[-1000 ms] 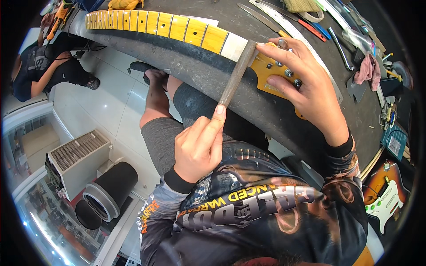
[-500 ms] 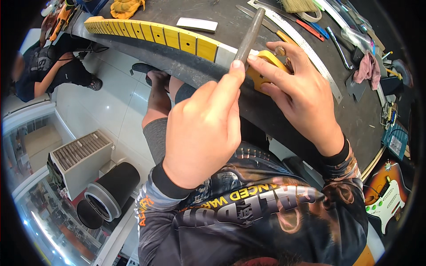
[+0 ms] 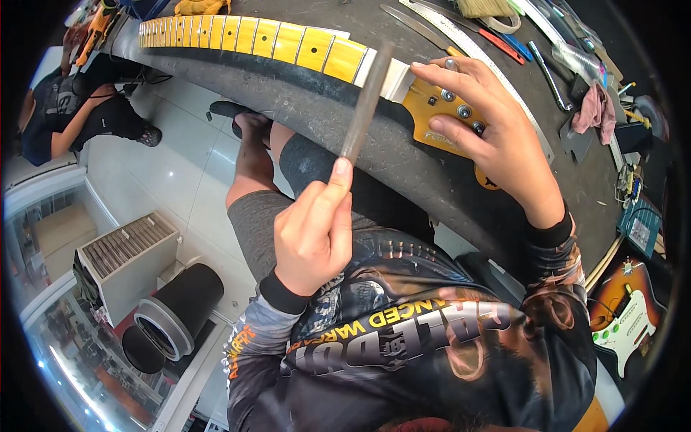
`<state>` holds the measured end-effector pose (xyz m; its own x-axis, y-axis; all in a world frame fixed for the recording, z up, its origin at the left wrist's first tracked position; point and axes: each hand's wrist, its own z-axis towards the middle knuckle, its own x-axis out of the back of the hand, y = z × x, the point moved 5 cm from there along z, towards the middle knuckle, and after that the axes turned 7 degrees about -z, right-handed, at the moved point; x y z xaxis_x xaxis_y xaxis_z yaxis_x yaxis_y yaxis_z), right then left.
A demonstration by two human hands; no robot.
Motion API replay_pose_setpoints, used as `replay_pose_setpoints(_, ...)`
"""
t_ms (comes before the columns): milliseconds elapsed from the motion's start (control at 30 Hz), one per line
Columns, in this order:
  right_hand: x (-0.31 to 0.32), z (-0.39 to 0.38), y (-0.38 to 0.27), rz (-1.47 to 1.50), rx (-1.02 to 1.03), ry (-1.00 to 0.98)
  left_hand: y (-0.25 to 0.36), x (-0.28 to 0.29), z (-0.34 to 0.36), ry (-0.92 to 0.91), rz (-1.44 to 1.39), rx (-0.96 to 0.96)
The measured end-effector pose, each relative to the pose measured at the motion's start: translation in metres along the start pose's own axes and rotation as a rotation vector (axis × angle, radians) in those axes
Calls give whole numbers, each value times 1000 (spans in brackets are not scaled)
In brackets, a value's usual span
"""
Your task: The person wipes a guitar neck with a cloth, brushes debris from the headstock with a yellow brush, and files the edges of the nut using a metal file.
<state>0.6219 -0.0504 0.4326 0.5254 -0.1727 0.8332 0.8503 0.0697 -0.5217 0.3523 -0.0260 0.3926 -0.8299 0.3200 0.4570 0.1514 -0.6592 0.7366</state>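
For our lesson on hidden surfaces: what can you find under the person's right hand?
Under the right hand is a yellow guitar headstock, with metal tuning pegs showing on it. The part directly beneath the hand is covered, so what is there cannot be seen.

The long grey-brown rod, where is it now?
In the head view's upper middle, the long grey-brown rod slants up from the person's bare left hand, in front of the white section on the yellow, black-dotted guitar neck.

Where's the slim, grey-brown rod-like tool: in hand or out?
In hand: the bare left hand grips the tool by one end.
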Motion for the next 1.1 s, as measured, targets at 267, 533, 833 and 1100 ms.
replay_pose_setpoints(267,-1,-1,1,28,11,3,-2,-9,-9,-134,43,71)
replay_pose_setpoints(533,1,-4,-13,-115,24,42,9,-9,8,-144,67,80)
replay_pose_setpoints(833,2,-11,-36,-293,56,83,38,-4,71,-206,171,90)
replay_pose_setpoints(1100,2,-4,-18,-193,15,35,27,14,53,-4,-11,112)
